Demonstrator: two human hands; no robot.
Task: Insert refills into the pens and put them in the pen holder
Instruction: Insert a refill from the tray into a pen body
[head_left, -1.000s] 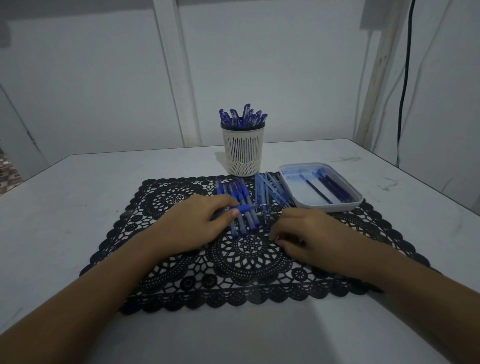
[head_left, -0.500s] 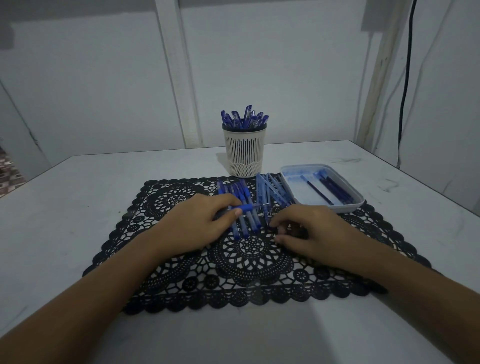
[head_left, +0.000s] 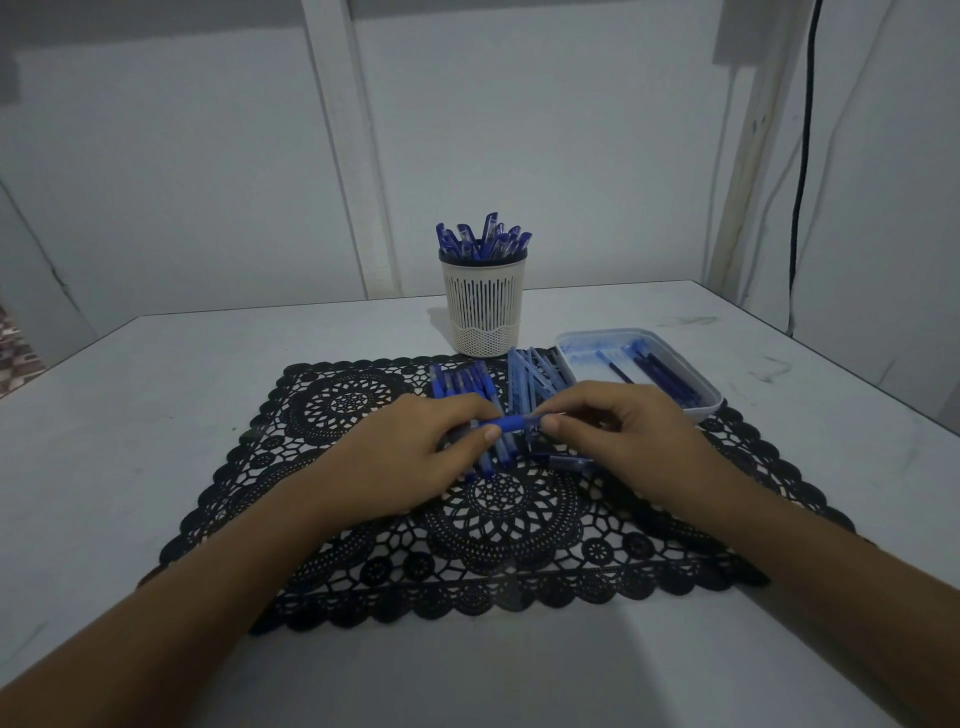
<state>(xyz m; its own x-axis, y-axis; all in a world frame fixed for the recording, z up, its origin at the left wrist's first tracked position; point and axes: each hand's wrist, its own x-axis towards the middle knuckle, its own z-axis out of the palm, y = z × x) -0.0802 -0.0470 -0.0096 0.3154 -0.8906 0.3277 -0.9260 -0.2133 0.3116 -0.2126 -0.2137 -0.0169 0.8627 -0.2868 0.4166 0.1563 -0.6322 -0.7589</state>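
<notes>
A blue pen (head_left: 511, 423) lies crosswise between both hands, just above a black lace mat (head_left: 363, 519). My left hand (head_left: 410, 457) grips its left part with thumb and fingers. My right hand (head_left: 618, 431) pinches its right end. Under the hands lie a row of blue pen parts (head_left: 462, 382) and a heap of light-blue barrels (head_left: 530, 374). A dark pen piece (head_left: 563, 460) lies on the mat below my right hand. The white slotted pen holder (head_left: 484, 306) stands behind, with several blue pens in it. A white tray (head_left: 691, 374) at right holds dark refills (head_left: 665, 376).
The mat lies on a white table (head_left: 156, 395) against a white wall. A black cable (head_left: 800, 182) hangs down the wall at the back right. The table's right edge runs close past the tray.
My right hand has lifted off the mat and come left to the pen's right end. My left hand has kept hold of the pen.
</notes>
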